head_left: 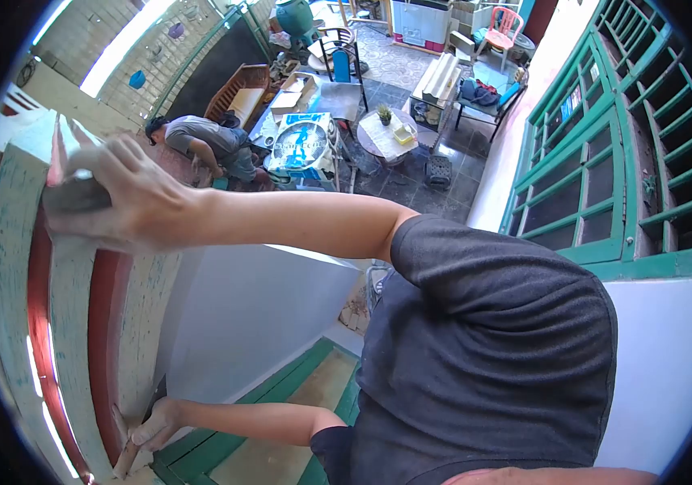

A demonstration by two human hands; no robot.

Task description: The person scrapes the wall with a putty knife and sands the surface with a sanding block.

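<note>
My right hand [140, 194], blurred by motion, is closed around a dark grey pad [79, 200] that looks like sandpaper. The pad lies against the upper part of a wooden railing [71, 299], whose pale paint is worn, with green patches and reddish-brown strips. Lower down, my left hand [158, 424] has its fingers bent around the railing's bottom edge. Its fingertips are partly hidden.
Below the railing, another person [213, 145] in a grey shirt bends beside a cluttered table [338, 101]. A round table [370, 141] holds a plant. Green barred windows [580, 186] line the right wall. Green-edged steps [297, 388] lie beneath me.
</note>
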